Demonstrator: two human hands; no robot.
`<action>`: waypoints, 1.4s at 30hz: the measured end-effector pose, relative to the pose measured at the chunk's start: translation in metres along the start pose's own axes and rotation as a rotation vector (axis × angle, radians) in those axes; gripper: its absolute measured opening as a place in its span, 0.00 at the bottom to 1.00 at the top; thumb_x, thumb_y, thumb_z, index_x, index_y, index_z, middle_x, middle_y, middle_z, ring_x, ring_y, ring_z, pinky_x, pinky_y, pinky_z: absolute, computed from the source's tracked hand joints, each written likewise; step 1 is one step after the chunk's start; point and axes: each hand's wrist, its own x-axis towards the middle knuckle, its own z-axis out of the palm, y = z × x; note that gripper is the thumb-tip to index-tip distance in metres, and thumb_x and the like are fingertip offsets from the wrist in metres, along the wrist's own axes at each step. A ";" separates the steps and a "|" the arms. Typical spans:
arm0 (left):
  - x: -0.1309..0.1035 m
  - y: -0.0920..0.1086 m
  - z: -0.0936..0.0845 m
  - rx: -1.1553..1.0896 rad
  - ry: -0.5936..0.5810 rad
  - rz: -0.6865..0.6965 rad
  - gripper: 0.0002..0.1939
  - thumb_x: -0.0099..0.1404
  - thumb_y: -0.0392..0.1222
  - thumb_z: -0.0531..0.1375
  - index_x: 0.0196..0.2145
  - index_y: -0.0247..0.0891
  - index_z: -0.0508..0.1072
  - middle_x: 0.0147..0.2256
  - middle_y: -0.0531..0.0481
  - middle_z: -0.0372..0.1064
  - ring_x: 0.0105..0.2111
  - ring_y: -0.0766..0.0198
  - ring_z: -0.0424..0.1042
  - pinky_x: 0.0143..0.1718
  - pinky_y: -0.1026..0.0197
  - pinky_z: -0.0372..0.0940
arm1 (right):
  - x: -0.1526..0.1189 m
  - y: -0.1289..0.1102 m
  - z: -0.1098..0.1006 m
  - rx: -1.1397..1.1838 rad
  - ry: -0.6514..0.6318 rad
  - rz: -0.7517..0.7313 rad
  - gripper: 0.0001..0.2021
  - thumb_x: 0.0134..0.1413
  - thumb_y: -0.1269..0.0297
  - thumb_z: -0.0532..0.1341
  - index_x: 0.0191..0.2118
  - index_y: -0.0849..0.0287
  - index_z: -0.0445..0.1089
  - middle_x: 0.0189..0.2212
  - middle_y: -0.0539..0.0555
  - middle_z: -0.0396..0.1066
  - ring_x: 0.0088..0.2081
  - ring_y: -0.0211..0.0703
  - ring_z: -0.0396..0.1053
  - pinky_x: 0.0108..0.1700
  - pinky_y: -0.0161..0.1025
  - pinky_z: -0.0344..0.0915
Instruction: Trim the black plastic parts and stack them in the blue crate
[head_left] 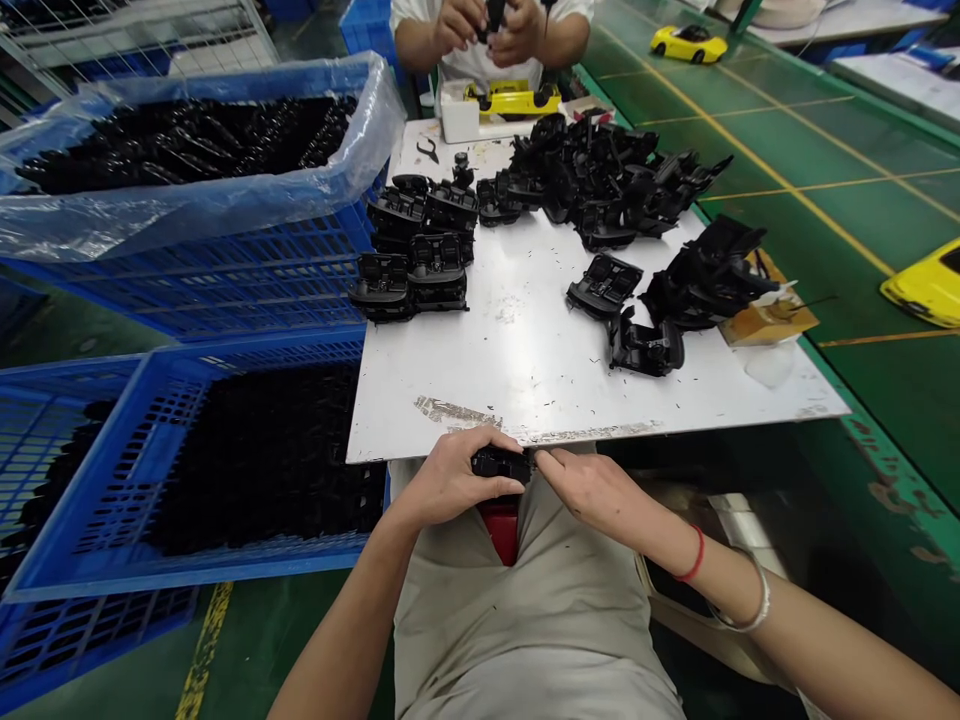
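Observation:
Just below the near edge of the white table (517, 350), my left hand (457, 478) grips a small black plastic part (499, 463) between thumb and fingers. Close against that part's right end is my right hand (589, 485), its thumb and fingertips pinched together; whatever they hold is too small to make out. On the table's left stand stacked black toy car interiors (409, 280) with moulded seats. More of these sit at the right, among them a single black interior (646, 345) near the front and a flatter one (604, 284) behind it.
A heap of black parts (592, 180) covers the table's far side. Left are a lined blue crate (225, 220) and a lower blue crate (82, 530), both holding black parts. A cardboard box (772, 315) sits at right. Opposite, a co-worker's hands (517, 30) hold something black.

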 end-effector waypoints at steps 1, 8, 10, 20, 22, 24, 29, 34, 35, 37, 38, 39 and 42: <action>0.000 0.000 0.000 -0.001 0.002 -0.002 0.16 0.55 0.44 0.70 0.42 0.40 0.77 0.42 0.48 0.78 0.43 0.56 0.75 0.46 0.59 0.68 | 0.000 0.000 0.000 -0.002 0.000 0.003 0.13 0.53 0.82 0.48 0.38 0.59 0.60 0.25 0.50 0.64 0.20 0.37 0.51 0.22 0.38 0.38; 0.000 0.004 0.000 -0.001 -0.003 -0.019 0.16 0.55 0.44 0.70 0.41 0.40 0.77 0.41 0.48 0.78 0.43 0.56 0.75 0.46 0.59 0.67 | -0.002 0.000 0.001 -0.023 0.035 0.002 0.12 0.56 0.82 0.49 0.40 0.60 0.61 0.26 0.50 0.64 0.20 0.37 0.53 0.22 0.37 0.38; -0.001 0.005 -0.001 -0.007 -0.005 -0.027 0.16 0.54 0.44 0.71 0.41 0.40 0.77 0.41 0.49 0.78 0.43 0.56 0.75 0.46 0.59 0.67 | -0.003 0.000 0.001 -0.027 0.056 -0.003 0.11 0.57 0.81 0.48 0.39 0.60 0.61 0.25 0.49 0.64 0.20 0.37 0.52 0.22 0.37 0.39; 0.001 0.007 -0.003 -0.029 -0.025 -0.058 0.16 0.55 0.46 0.70 0.41 0.40 0.77 0.41 0.49 0.77 0.43 0.56 0.74 0.45 0.59 0.66 | -0.001 0.001 0.005 -0.007 0.062 -0.007 0.12 0.57 0.82 0.46 0.36 0.59 0.61 0.24 0.49 0.62 0.19 0.37 0.47 0.21 0.37 0.38; 0.001 0.008 -0.003 -0.034 -0.021 -0.063 0.16 0.54 0.45 0.70 0.41 0.40 0.77 0.40 0.49 0.77 0.43 0.57 0.74 0.45 0.60 0.65 | 0.000 0.000 0.005 -0.004 0.067 -0.005 0.12 0.57 0.81 0.46 0.37 0.59 0.61 0.24 0.49 0.62 0.19 0.37 0.48 0.21 0.37 0.38; 0.000 0.008 -0.003 -0.041 -0.022 -0.065 0.16 0.54 0.45 0.71 0.41 0.40 0.77 0.40 0.50 0.77 0.42 0.57 0.74 0.45 0.60 0.65 | 0.001 -0.001 0.005 0.002 0.069 0.000 0.12 0.57 0.81 0.47 0.37 0.59 0.61 0.25 0.50 0.63 0.19 0.37 0.49 0.21 0.38 0.38; 0.000 0.010 -0.004 -0.054 -0.033 -0.090 0.17 0.54 0.44 0.71 0.41 0.40 0.77 0.40 0.50 0.77 0.42 0.58 0.73 0.45 0.60 0.65 | 0.000 -0.002 0.007 -0.007 0.088 0.016 0.13 0.56 0.81 0.47 0.39 0.59 0.62 0.26 0.50 0.64 0.20 0.38 0.51 0.22 0.38 0.39; 0.001 0.010 -0.005 -0.075 -0.044 -0.103 0.18 0.54 0.46 0.71 0.42 0.40 0.77 0.40 0.50 0.77 0.42 0.57 0.73 0.45 0.60 0.65 | -0.004 0.001 0.009 -0.015 0.103 -0.007 0.12 0.57 0.81 0.47 0.40 0.59 0.62 0.25 0.50 0.63 0.21 0.38 0.52 0.22 0.38 0.39; 0.001 0.010 -0.005 -0.077 -0.045 -0.105 0.18 0.54 0.46 0.71 0.41 0.40 0.77 0.40 0.50 0.77 0.42 0.57 0.73 0.45 0.60 0.65 | -0.005 0.002 0.010 -0.018 0.102 -0.012 0.12 0.57 0.81 0.47 0.39 0.59 0.62 0.25 0.50 0.63 0.21 0.38 0.53 0.22 0.38 0.39; 0.001 0.010 -0.006 -0.083 -0.048 -0.112 0.18 0.53 0.46 0.71 0.41 0.40 0.78 0.40 0.50 0.76 0.42 0.57 0.73 0.45 0.60 0.65 | -0.005 0.002 0.010 -0.019 0.098 -0.016 0.12 0.57 0.81 0.47 0.38 0.59 0.61 0.25 0.50 0.63 0.21 0.38 0.53 0.22 0.38 0.39; 0.001 0.010 -0.006 -0.089 -0.050 -0.118 0.18 0.53 0.46 0.71 0.41 0.40 0.78 0.39 0.50 0.76 0.42 0.57 0.73 0.45 0.60 0.65 | -0.005 0.002 0.010 -0.017 0.099 -0.014 0.12 0.57 0.81 0.47 0.38 0.59 0.61 0.25 0.50 0.63 0.21 0.38 0.53 0.22 0.38 0.39; 0.001 0.009 -0.006 -0.098 -0.052 -0.123 0.18 0.53 0.46 0.71 0.41 0.39 0.77 0.39 0.50 0.76 0.41 0.58 0.73 0.44 0.60 0.65 | -0.005 0.002 0.010 -0.015 0.102 -0.012 0.12 0.57 0.81 0.47 0.38 0.59 0.61 0.25 0.50 0.63 0.21 0.37 0.53 0.22 0.38 0.39; 0.001 0.010 -0.007 -0.127 -0.061 -0.130 0.17 0.53 0.45 0.71 0.41 0.39 0.77 0.38 0.50 0.76 0.40 0.58 0.73 0.43 0.60 0.65 | -0.003 0.001 0.009 -0.011 0.119 -0.007 0.12 0.57 0.81 0.47 0.38 0.60 0.62 0.25 0.50 0.63 0.21 0.37 0.54 0.22 0.38 0.39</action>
